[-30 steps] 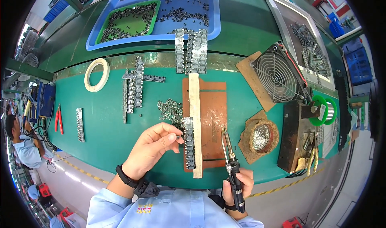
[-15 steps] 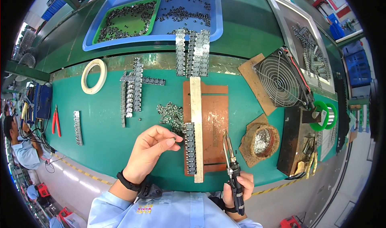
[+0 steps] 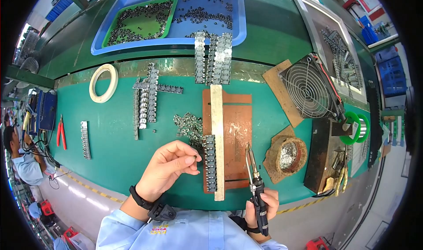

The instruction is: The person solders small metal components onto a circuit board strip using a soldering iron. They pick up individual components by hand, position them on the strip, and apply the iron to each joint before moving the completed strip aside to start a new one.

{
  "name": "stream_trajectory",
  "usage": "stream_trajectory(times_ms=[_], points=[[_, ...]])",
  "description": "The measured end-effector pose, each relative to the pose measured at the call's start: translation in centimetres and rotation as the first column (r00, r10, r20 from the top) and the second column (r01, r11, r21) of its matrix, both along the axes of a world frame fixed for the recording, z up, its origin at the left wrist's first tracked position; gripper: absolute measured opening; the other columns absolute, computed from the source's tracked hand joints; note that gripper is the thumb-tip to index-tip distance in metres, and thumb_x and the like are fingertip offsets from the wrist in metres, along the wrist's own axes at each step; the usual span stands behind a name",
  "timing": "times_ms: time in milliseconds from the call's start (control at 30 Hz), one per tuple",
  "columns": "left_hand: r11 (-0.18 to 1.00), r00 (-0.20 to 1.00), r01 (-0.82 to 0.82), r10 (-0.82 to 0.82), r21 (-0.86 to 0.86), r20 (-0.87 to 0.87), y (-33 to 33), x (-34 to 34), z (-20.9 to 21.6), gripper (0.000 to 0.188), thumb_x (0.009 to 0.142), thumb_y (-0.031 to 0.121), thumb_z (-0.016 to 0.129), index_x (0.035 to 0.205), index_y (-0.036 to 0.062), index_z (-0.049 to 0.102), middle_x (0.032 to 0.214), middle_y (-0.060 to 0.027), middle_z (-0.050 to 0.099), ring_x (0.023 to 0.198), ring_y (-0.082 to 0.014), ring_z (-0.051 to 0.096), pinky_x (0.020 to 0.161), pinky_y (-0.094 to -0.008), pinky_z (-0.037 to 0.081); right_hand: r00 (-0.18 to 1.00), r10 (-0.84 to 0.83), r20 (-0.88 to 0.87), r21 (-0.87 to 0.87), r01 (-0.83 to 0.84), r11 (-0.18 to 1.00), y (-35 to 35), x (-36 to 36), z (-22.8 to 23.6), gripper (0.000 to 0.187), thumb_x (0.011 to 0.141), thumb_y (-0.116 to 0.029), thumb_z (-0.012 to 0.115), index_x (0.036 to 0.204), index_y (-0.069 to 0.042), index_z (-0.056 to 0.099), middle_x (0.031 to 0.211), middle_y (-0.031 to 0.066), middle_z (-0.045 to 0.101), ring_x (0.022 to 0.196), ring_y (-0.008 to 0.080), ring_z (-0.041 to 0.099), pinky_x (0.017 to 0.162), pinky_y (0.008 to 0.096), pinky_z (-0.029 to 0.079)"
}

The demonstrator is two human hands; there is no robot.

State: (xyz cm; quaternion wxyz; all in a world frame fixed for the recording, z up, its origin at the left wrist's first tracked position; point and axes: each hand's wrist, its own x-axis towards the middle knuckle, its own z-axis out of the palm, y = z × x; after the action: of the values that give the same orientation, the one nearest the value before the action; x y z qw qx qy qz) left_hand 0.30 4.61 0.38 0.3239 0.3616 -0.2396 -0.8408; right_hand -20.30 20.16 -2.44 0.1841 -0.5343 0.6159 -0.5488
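Observation:
My left hand (image 3: 164, 171) is closed in a pinch, with a tiny dark part (image 3: 195, 157) between thumb and forefinger. It hovers just left of a strip of small circuit boards (image 3: 210, 164). That strip lies along the left side of a pale straight bar (image 3: 217, 113), on a reddish-brown board (image 3: 238, 135). My right hand (image 3: 270, 202) grips a soldering iron (image 3: 261, 206) by its black handle. The iron's tip and a thin tube beside it point up over the board's right edge. A heap of small shiny metal parts (image 3: 188, 125) lies beyond my left fingertips.
At right are a round solder-stained cup (image 3: 291, 155), a fan (image 3: 306, 87) and a solder wire spool (image 3: 351, 126). More board strips (image 3: 152, 96), a tape roll (image 3: 91, 89) and red pliers (image 3: 61, 133) lie left. Behind stands a blue tray (image 3: 207, 40) holding a green tray (image 3: 174, 18).
My left hand has shifted slightly down and right, still pinching the tiny part. The right hand and soldering iron have hardly moved.

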Motion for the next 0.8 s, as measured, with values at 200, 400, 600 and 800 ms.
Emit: stream_trajectory(times_ms=[200, 400, 600, 800], points=[[0.999, 0.991, -0.033, 0.037, -0.035, 0.129, 0.2, -0.8, 0.2, 0.008, 0.085, 0.005, 0.054, 0.093, 0.0011, 0.055, 0.087, -0.0082, 0.060, 0.070, -0.0116, 0.057, 0.067, -0.0266, 0.051, 1.000, 0.002, 0.002, 0.000, -0.002, 1.000, 0.2, -0.1, -0.1, 0.042, 0.068, -0.006, 0.071, 0.103, -0.006, 0.048, 0.083, 0.0128, 0.049, 0.065, 0.0214, 0.051, 0.057, 0.0311, 0.042], [0.982, 0.953, -0.019, 0.074, -0.185, 0.294, 0.1, -1.6, 0.2, 0.006, 0.085, 0.005, 0.054, 0.089, 0.0018, 0.051, 0.084, -0.0068, 0.058, 0.070, -0.0109, 0.057, 0.064, -0.0249, 0.050, 1.000, 0.021, 0.004, -0.007, -0.021, 1.000, 0.1, -0.2, -0.1, 0.042, 0.067, -0.007, 0.071, 0.102, -0.006, 0.048, 0.084, 0.0127, 0.049, 0.065, 0.0218, 0.051, 0.056, 0.0313, 0.043], [0.969, 0.948, 0.018, 0.062, -0.247, 0.312, -0.1, -2.2, 0.1, 0.005, 0.085, 0.005, 0.054, 0.085, 0.0031, 0.050, 0.081, -0.0047, 0.057, 0.067, -0.0116, 0.056, 0.064, -0.0229, 0.046, 0.999, 0.029, 0.012, -0.003, -0.029, 1.000, 0.1, -0.2, -0.1, 0.042, 0.067, -0.007, 0.072, 0.102, -0.005, 0.048, 0.085, 0.0128, 0.049, 0.066, 0.0223, 0.051, 0.056, 0.0315, 0.043], [0.971, 0.947, 0.064, 0.014, -0.232, 0.320, -0.6, -2.0, 0.1, 0.005, 0.084, 0.005, 0.055, 0.085, 0.0031, 0.050, 0.080, -0.0041, 0.057, 0.067, -0.0113, 0.056, 0.064, -0.0222, 0.045, 0.999, 0.031, 0.011, -0.009, -0.031, 0.999, 0.1, -0.3, -0.1, 0.042, 0.068, -0.009, 0.072, 0.102, -0.005, 0.048, 0.083, 0.0126, 0.049, 0.065, 0.0222, 0.051, 0.055, 0.0316, 0.042]])
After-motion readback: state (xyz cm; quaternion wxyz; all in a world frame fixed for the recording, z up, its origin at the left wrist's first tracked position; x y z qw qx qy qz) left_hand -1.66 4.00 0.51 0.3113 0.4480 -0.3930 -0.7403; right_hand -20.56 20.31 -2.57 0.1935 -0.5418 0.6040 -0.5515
